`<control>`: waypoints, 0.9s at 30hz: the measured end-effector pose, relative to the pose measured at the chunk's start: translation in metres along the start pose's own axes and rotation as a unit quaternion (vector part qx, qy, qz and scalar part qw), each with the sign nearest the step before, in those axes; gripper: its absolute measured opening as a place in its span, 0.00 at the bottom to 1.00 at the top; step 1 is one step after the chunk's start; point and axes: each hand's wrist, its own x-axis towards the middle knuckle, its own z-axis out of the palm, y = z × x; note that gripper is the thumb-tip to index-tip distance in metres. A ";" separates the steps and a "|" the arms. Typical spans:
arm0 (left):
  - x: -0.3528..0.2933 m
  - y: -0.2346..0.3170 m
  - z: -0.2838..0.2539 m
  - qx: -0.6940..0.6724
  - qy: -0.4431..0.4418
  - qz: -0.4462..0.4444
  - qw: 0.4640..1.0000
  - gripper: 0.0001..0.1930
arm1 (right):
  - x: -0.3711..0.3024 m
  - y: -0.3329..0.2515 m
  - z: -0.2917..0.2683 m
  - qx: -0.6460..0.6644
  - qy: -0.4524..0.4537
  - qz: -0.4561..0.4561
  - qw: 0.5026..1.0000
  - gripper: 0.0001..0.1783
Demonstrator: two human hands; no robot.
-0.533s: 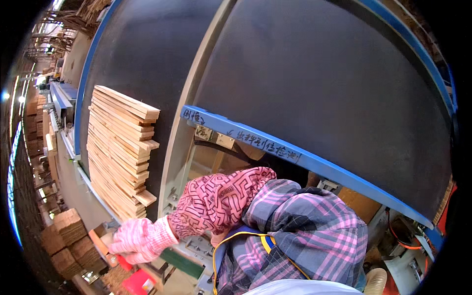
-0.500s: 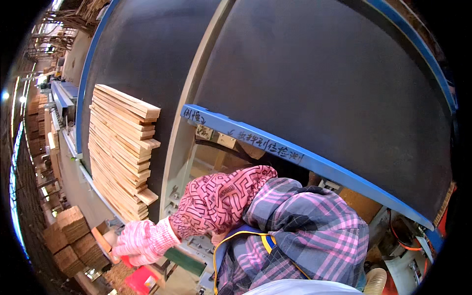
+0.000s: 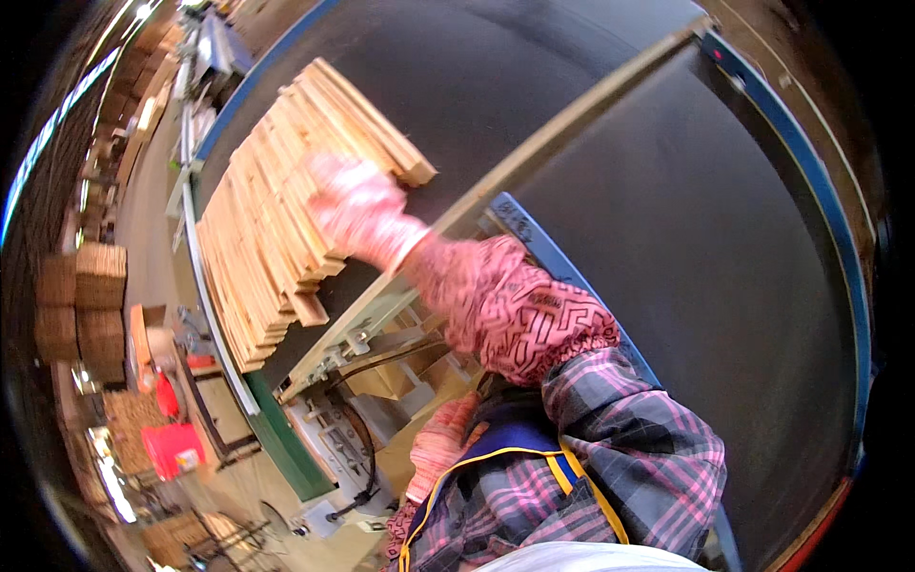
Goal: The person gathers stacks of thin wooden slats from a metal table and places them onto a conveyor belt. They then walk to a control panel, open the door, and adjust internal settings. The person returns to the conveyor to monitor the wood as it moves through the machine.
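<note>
Head view: dark belt table (image 3: pixel 667 238), workshop floor; gloved hand (image 3: pixel 357 210) on wood slat stack (image 3: pixel 276 238), fingers' state unclear.

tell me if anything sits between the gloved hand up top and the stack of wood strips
Nothing visible does. The raised hand in its pink glove is already on the stack of wood strips, overlapping the upper strips. Motion blur hides the exact grip. The other hand hangs low by the machine frame.

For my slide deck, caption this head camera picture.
Gloved hand on a stack of wooden slats lying on a dark belt.
</note>
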 end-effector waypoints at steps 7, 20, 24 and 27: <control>-0.031 -0.017 0.014 -0.048 0.077 -0.057 0.994 0.28 | 0.112 0.129 -0.004 -0.107 -0.167 0.225 0.954 0.58; -0.055 -0.032 0.053 -0.154 0.172 -0.143 0.962 0.25 | 0.132 0.238 0.034 -0.180 -0.294 -0.186 0.920 0.25; -0.039 -0.074 0.100 -0.283 0.141 -0.177 0.932 0.27 | 0.129 0.177 0.035 -0.200 -0.315 0.042 0.927 0.37; -0.036 -0.063 0.080 -0.187 0.117 -0.161 0.962 0.28 | 0.146 0.137 -0.003 -0.225 -0.277 0.109 0.928 0.53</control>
